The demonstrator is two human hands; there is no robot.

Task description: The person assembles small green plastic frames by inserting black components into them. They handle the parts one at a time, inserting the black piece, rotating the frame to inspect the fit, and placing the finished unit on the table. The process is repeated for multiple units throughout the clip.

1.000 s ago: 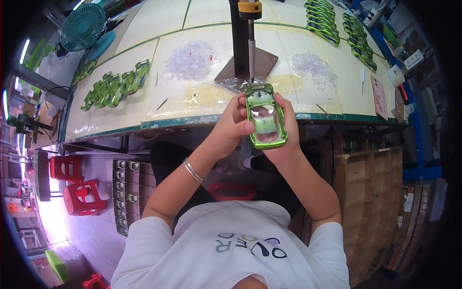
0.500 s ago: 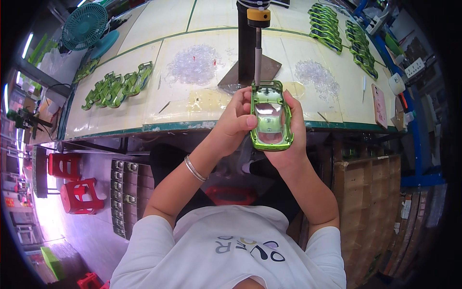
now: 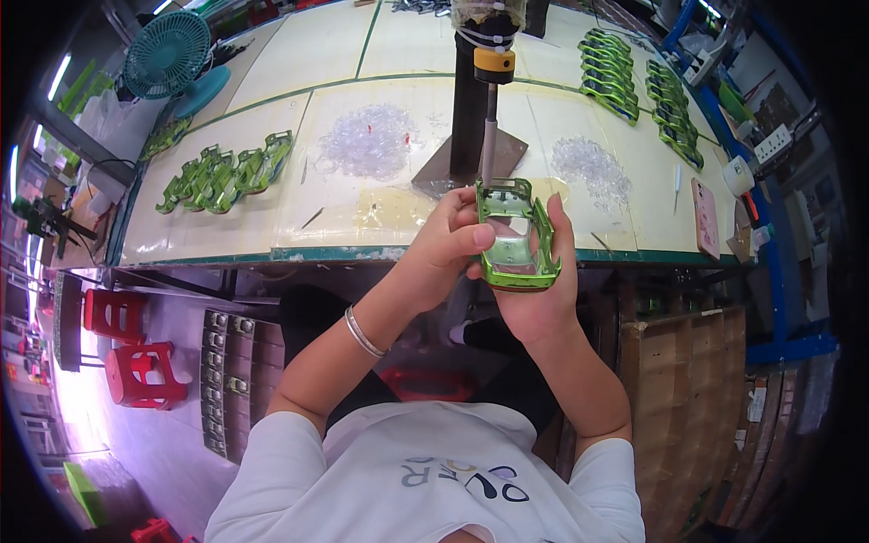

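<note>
Both hands are holding a shiny green toy car body (image 3: 516,237) above the near edge of the workbench (image 3: 272,213), just below the tip of a hanging screwdriver (image 3: 490,136).

Left hand (image 3: 448,249): gripping the left flank of the car body, thumb pressing across a clear plastic insert seated in its open underside. A metal bracelet (image 3: 362,332) is sitting on that wrist.

Right hand (image 3: 543,290): cupping the car body from below and from the right, fingers wrapping up along its right edge. Both hands are clenched on the part; neither is released.

The car body is lying lengthwise, its far end pointing at the screwdriver, whose orange collar is showing higher up. The bit appears to be at or just above the far end; contact cannot be told. A dark post on a flat base plate (image 3: 471,163) is standing right behind the tool.

Elsewhere on the bench:
- a heap of clear plastic parts (image 3: 369,140) left of the post
- a second clear heap (image 3: 590,167) to the right
- a row of green car bodies (image 3: 222,172) at far left
- two more rows of green bodies (image 3: 634,77) at far right
- a teal fan (image 3: 167,56) in the far left corner

Red stools (image 3: 127,348) are standing on the floor at left.
</note>
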